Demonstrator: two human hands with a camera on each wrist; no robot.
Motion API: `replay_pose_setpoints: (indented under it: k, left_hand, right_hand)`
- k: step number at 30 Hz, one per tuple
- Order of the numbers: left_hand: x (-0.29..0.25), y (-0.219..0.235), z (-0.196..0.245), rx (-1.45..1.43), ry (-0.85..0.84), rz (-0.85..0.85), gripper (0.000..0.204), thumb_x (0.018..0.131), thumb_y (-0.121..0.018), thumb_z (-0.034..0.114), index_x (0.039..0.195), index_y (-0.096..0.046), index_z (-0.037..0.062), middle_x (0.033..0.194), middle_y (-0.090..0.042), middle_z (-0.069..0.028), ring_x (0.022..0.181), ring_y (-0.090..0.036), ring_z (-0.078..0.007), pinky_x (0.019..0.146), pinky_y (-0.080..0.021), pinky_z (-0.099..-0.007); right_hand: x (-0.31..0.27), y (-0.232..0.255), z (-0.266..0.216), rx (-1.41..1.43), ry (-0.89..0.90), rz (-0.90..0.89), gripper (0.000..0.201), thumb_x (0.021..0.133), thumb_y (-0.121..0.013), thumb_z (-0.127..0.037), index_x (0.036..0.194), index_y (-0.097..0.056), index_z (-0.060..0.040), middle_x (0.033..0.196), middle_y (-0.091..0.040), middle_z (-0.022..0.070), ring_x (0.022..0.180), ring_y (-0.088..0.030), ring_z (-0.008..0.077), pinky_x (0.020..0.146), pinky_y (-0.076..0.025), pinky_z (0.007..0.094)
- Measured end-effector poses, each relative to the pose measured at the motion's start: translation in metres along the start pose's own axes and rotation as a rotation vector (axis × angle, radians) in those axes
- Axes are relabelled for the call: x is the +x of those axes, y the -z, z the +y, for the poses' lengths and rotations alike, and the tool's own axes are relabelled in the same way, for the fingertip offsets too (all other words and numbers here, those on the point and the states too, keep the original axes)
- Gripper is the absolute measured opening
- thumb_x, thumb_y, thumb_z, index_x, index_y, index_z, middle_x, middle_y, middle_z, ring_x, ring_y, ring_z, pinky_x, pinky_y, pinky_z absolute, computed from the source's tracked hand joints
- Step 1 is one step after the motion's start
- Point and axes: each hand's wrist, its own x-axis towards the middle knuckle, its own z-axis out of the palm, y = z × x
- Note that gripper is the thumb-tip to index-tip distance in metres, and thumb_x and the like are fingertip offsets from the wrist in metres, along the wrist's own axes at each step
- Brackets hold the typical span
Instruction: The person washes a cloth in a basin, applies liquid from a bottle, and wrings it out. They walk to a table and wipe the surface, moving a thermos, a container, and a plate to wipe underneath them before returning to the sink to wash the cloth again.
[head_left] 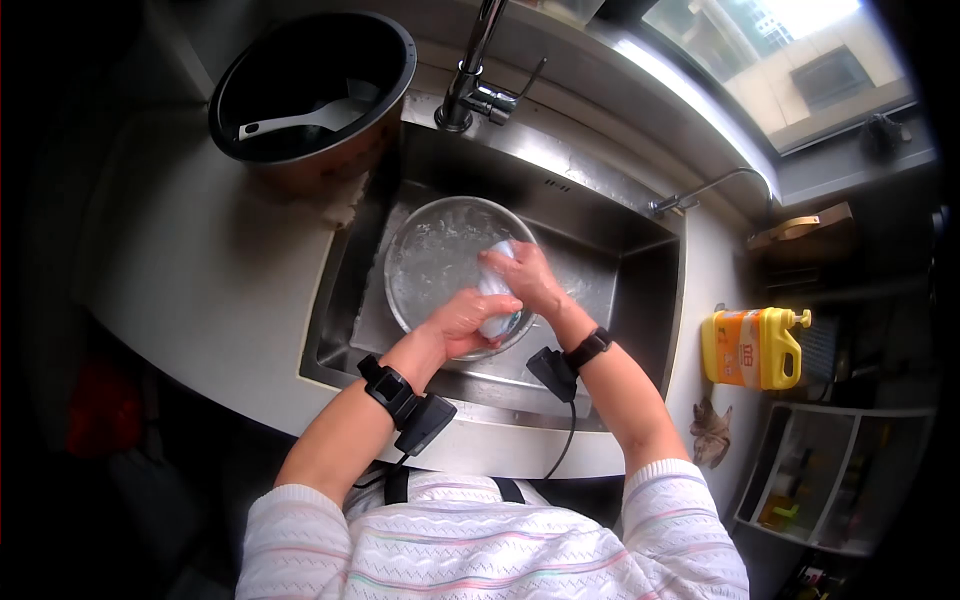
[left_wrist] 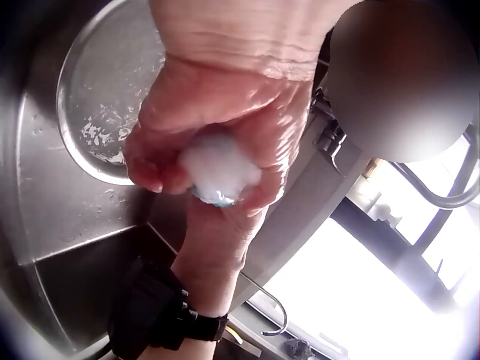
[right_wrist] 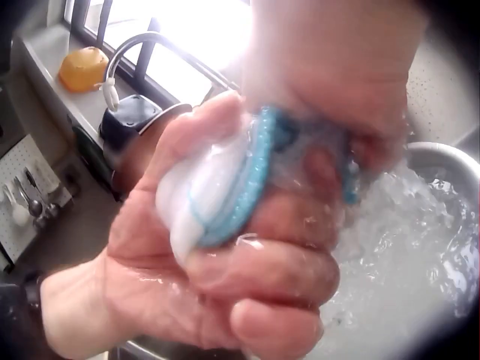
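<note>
Both my hands grip a wet white cloth (head_left: pixel 495 287) with teal edging, bunched up over a round metal basin (head_left: pixel 389 275). My left hand (head_left: pixel 463 320) holds its lower end, its fingers curled round the cloth in the right wrist view. My right hand (head_left: pixel 530 277) grips the upper end, its thumb lying along the cloth. In the left wrist view, a white bulge of the cloth (left_wrist: pixel 217 165) pokes out of the left fist. Rippled, cloudy water fills the basin, which stands in the steel sink (head_left: pixel 625 290).
A dark pot (head_left: pixel 310 85) holding a white rice paddle (head_left: pixel 310 120) stands on the counter left of the faucet (head_left: pixel 465 95). To the sink's right are a yellow pump jug (head_left: pixel 750 347), a crumpled brown rag (head_left: pixel 711 433) and a small curved tap (head_left: pixel 690 197).
</note>
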Motion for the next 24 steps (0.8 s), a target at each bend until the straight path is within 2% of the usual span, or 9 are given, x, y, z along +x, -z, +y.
replay_pose_setpoints:
  k: [2,7,11,14,15,18,19,22,24]
  left_hand:
    - [0.008,0.005,-0.004,0.247,0.013,0.124,0.032,0.072,-0.07,0.03,0.093,-0.058,0.0084,0.075,-0.057,-0.0043,0.066,-0.056,-0.0169,0.049,-0.045,-0.0367]
    - [0.016,-0.002,-0.009,1.34,-0.077,0.57,0.039,0.068,-0.069,0.034,0.09,-0.061,0.0018,0.082,-0.064,-0.0165,0.081,-0.064,-0.0265,0.069,-0.049,-0.0379]
    - [0.013,-0.015,-0.004,1.326,-0.066,0.675,0.042,0.069,-0.068,0.037,0.091,-0.063,0.002,0.087,-0.064,-0.0223,0.092,-0.062,-0.0322,0.079,-0.047,-0.0399]
    - [0.013,-0.007,0.006,0.798,-0.098,0.351,0.048,0.073,-0.067,0.042,0.097,-0.058,0.0011,0.078,-0.064,-0.0137,0.059,-0.062,-0.024,0.065,-0.049,-0.0393]
    - [0.007,-0.007,0.009,0.793,-0.099,0.35,0.048,0.073,-0.067,0.042,0.097,-0.058,0.0011,0.078,-0.064,-0.0137,0.059,-0.062,-0.024,0.065,-0.049,-0.0393]
    - [-0.013,-0.019,0.015,-0.244,0.024,0.022,0.035,0.085,-0.056,0.039,0.089,-0.055,0.0045,0.06,-0.054,-0.0069,0.043,-0.049,-0.0194,0.055,-0.044,-0.0365]
    - [-0.012,-0.023,0.01,-0.245,0.022,0.019,0.035,0.085,-0.056,0.039,0.089,-0.055,0.0045,0.06,-0.054,-0.0069,0.043,-0.049,-0.0194,0.055,-0.044,-0.0365]
    - [-0.01,-0.033,-0.003,-0.577,0.015,-0.28,0.041,0.085,-0.052,0.045,0.089,-0.054,0.004,0.06,-0.055,-0.0075,0.045,-0.051,-0.0211,0.062,-0.043,-0.0384]
    - [-0.012,-0.039,0.004,-0.577,-0.021,-0.298,0.038,0.084,-0.054,0.042,0.088,-0.054,0.004,0.06,-0.055,-0.0076,0.045,-0.05,-0.0207,0.063,-0.043,-0.0383]
  right_hand:
    - [0.004,-0.006,0.005,-0.352,-0.001,0.071,0.036,0.073,-0.06,-0.032,0.079,-0.064,0.0026,0.073,-0.063,0.0229,0.069,-0.062,0.0332,0.069,-0.048,0.039]
    - [0.011,-0.019,0.028,-0.536,-0.139,0.093,0.038,0.075,-0.055,-0.033,0.084,-0.066,0.0028,0.086,-0.062,0.027,0.086,-0.061,0.0405,0.079,-0.047,0.0428]
    - [0.013,-0.011,0.036,-0.597,-0.215,0.055,0.047,0.079,-0.055,-0.036,0.102,-0.061,0.0038,0.095,-0.064,0.0235,0.09,-0.062,0.037,0.082,-0.047,0.04]
    - [-0.006,0.025,-0.002,-0.046,-0.102,-0.245,0.063,0.083,-0.055,-0.048,0.127,-0.046,-0.0036,0.113,-0.057,0.0162,0.095,-0.061,0.0288,0.082,-0.048,0.0382]
    - [-0.014,0.037,-0.016,0.138,-0.127,-0.313,0.071,0.084,-0.054,-0.054,0.134,-0.038,-0.0065,0.123,-0.052,0.0151,0.1,-0.059,0.0269,0.083,-0.047,0.0382]
    - [-0.021,0.037,0.006,0.76,0.03,-0.255,0.083,0.08,-0.055,-0.06,0.141,-0.027,-0.0108,0.135,-0.038,0.0168,0.113,-0.051,0.0282,0.088,-0.045,0.0405]
    - [-0.023,0.031,0.006,0.857,0.067,-0.409,0.09,0.077,-0.054,-0.064,0.143,-0.021,-0.0122,0.141,-0.029,0.0171,0.12,-0.043,0.031,0.093,-0.043,0.0416]
    - [-0.031,0.017,-0.017,1.03,0.239,-0.523,0.072,0.081,-0.06,-0.052,0.134,-0.038,-0.0087,0.13,-0.042,0.0169,0.113,-0.049,0.0288,0.092,-0.044,0.0393]
    - [-0.031,0.022,-0.032,0.693,0.377,-0.427,0.039,0.082,-0.066,-0.036,0.105,-0.058,-0.005,0.102,-0.059,0.0132,0.092,-0.059,0.0213,0.08,-0.049,0.0332]
